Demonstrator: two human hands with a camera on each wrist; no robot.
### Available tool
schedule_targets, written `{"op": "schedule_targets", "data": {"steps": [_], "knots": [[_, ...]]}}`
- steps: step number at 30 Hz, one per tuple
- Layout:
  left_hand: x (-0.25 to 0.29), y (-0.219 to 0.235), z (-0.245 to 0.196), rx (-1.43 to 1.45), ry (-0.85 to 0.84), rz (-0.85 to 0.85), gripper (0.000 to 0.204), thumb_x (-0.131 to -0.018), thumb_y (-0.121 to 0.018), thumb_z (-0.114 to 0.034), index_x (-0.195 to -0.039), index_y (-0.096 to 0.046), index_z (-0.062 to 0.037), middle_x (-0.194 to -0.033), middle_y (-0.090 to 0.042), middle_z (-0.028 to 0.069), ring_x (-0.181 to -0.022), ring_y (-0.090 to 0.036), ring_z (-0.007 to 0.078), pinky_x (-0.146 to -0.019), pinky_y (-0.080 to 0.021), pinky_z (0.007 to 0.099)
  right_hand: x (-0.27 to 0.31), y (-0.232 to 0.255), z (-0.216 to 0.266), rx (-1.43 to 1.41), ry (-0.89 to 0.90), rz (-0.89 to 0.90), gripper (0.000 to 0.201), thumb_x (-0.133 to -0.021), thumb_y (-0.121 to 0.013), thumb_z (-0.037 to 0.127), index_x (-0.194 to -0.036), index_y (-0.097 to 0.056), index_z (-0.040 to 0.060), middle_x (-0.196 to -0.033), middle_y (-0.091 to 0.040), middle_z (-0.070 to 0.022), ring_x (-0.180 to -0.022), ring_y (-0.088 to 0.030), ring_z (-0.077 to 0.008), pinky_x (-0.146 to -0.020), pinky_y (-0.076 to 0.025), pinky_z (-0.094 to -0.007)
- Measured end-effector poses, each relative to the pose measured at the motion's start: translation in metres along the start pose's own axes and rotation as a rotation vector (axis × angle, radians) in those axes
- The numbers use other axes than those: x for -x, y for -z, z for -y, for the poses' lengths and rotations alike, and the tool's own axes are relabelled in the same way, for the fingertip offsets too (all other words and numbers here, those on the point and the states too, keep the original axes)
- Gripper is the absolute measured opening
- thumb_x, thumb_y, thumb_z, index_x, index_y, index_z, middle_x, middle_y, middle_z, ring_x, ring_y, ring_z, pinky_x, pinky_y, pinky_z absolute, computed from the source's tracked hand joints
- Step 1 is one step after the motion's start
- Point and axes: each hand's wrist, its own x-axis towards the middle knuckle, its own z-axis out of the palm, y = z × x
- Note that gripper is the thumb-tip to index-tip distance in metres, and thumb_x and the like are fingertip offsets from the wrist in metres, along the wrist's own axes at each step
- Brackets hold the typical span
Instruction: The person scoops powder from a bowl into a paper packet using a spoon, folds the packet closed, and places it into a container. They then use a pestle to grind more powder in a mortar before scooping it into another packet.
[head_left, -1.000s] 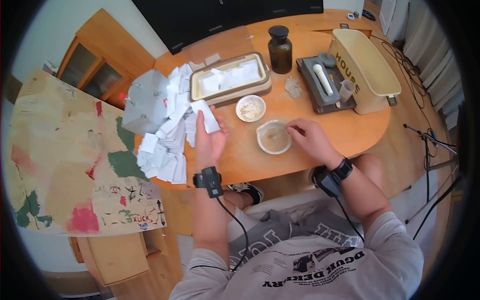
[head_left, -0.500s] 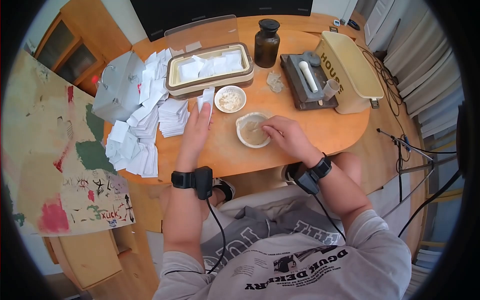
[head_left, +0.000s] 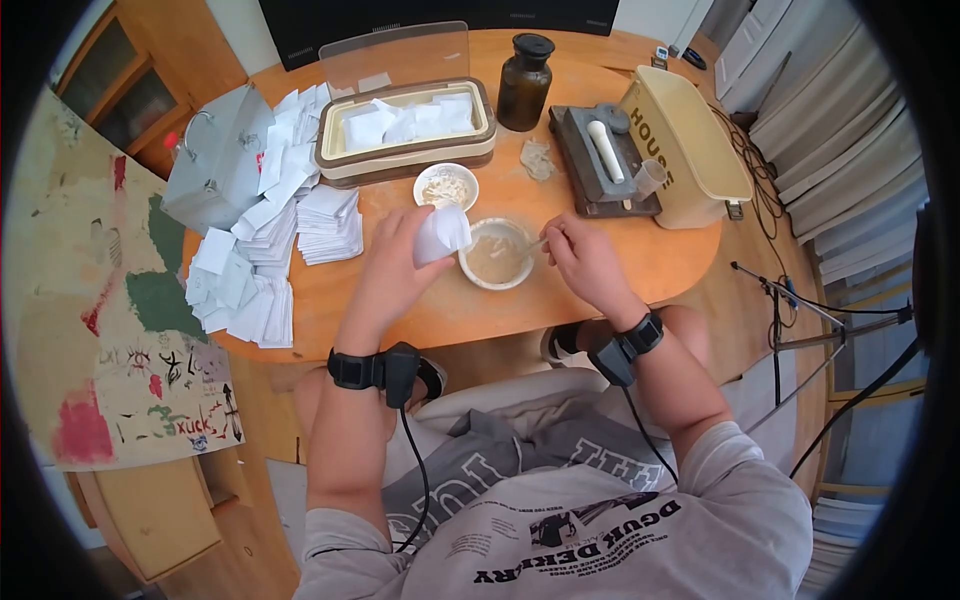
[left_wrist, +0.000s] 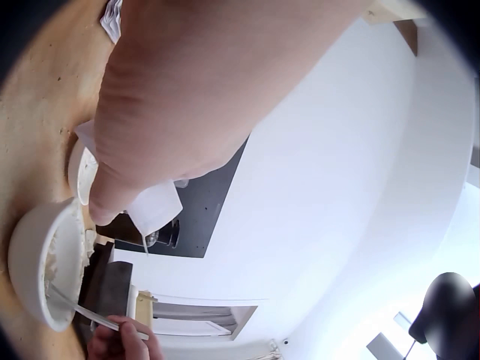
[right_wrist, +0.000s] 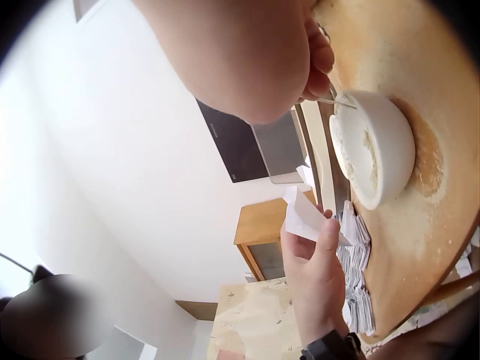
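Observation:
My left hand (head_left: 385, 265) holds a folded white paper packet (head_left: 441, 234) up at the left rim of a white mortar (head_left: 497, 284). In the right wrist view, thumb and fingers grip the packet (right_wrist: 304, 217) from its side. Pale, pasty powder lies in the mortar. My right hand (head_left: 585, 262), at the mortar's right side, pinches a thin pale rod-like utensil (left_wrist: 94, 316), whose far end dips into the powder. Just behind the packet sits a small white bowl (head_left: 421, 194) of whitish powder.
Stacks of white paper packets (head_left: 329, 225) and a metal case (head_left: 205, 170) fill the left side. Behind stand a lidded box (head_left: 400, 165) of packets and a brown jar (head_left: 525, 90). To the right are a dark tray (head_left: 635, 207) with a white pestle (head_left: 605, 150) and a cream bin (head_left: 690, 150).
My left hand has brought the paper packet rightward from beside the stacks to the mortar's rim and tilted it. The right hand has drawn slightly back, with the utensil's handle now showing.

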Motion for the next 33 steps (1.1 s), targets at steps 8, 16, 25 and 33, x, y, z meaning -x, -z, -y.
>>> {"op": "schedule_targets", "data": {"steps": [8, 16, 25, 33], "knots": [[0.002, -0.001, -0.008, -0.05, -0.025, 0.105, 0.065, -0.072, -0.085, -0.015, -0.128, -0.055, -0.0039, -0.122, -0.057, 0.0146, -0.114, -0.055, 0.0363, -0.098, -0.046, 0.0416, 0.002, -0.026, -0.009, -0.42, -0.306, 0.035, 0.021, -0.099, -0.054, 0.013, -0.096, -0.066, -0.0036, -0.079, -0.071, -0.007, -0.064, -0.063, -0.0104, -0.059, -0.051, -0.026], [0.003, -0.003, -0.012, -0.06, -0.015, 0.14, 0.061, -0.075, -0.082, -0.014, -0.129, -0.055, -0.0034, -0.121, -0.058, 0.0159, -0.114, -0.056, 0.0361, -0.098, -0.047, 0.0416, -0.002, -0.017, -0.016, -0.755, -0.436, -0.079, 0.019, -0.101, -0.052, 0.013, -0.1, -0.064, -0.0015, -0.082, -0.067, -0.0049, -0.06, -0.055, -0.0078, -0.053, -0.045, -0.0224], [0.001, -0.017, -0.019, 0.014, 0.015, 0.188, 0.06, -0.077, -0.08, -0.013, -0.13, -0.054, -0.0033, -0.124, -0.056, 0.0164, -0.118, -0.053, 0.0358, -0.101, -0.045, 0.0417, 0.004, -0.008, 0.03, -0.391, 0.057, -0.144, 0.015, -0.099, -0.057, 0.01, -0.1, -0.066, -0.0015, -0.082, -0.066, -0.009, -0.064, -0.061, -0.0147, -0.057, -0.049, -0.0288], [0.003, -0.016, 0.002, 0.082, 0.183, 0.121, 0.061, -0.081, -0.078, -0.014, -0.133, -0.048, -0.0027, -0.123, -0.055, 0.0176, -0.12, -0.052, 0.0334, -0.103, -0.043, 0.0395, 0.005, -0.003, 0.01, 0.1, 0.196, -0.141, 0.012, -0.094, -0.061, 0.009, -0.1, -0.067, -0.0001, -0.091, -0.067, -0.0183, -0.085, -0.065, -0.0373, -0.075, -0.053, -0.041]]}}
